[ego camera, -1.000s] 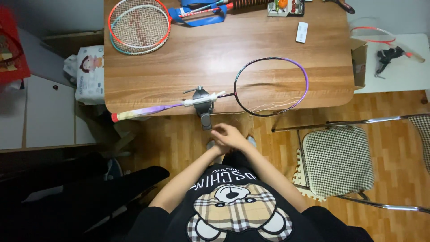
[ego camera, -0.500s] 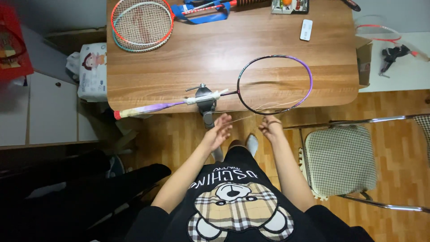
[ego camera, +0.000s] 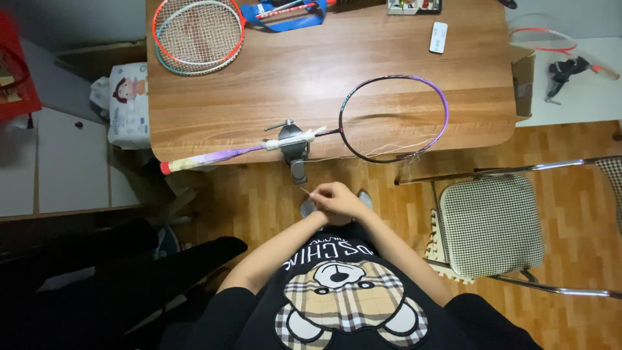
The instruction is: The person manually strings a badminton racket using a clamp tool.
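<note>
My left hand [ego camera: 322, 202] and my right hand [ego camera: 348, 199] are pressed together below the table edge, fingers closed. A thin white string [ego camera: 304, 191] sticks out to the left of them. Just above, a purple and black badminton racket [ego camera: 446, 110] lies on the wooden table [ego camera: 311, 78]. A grey clamp [ego camera: 293, 146] at the table's front edge holds its shaft. Its handle [ego camera: 194, 160] points left, and loose white strings hang across the lower part of the head.
Strung rackets [ego camera: 194, 32] lie at the table's far left, with a small white flat object [ego camera: 438, 37] at the far right. A checked chair [ego camera: 489, 223] stands to my right, a cardboard box [ego camera: 523, 78] and a white side table [ego camera: 583, 97] beyond it. A printed package [ego camera: 126, 107] sits left of the table.
Half a second ago my hands were apart with the string stretched between them. Now they have come back together in front of my body.
</note>
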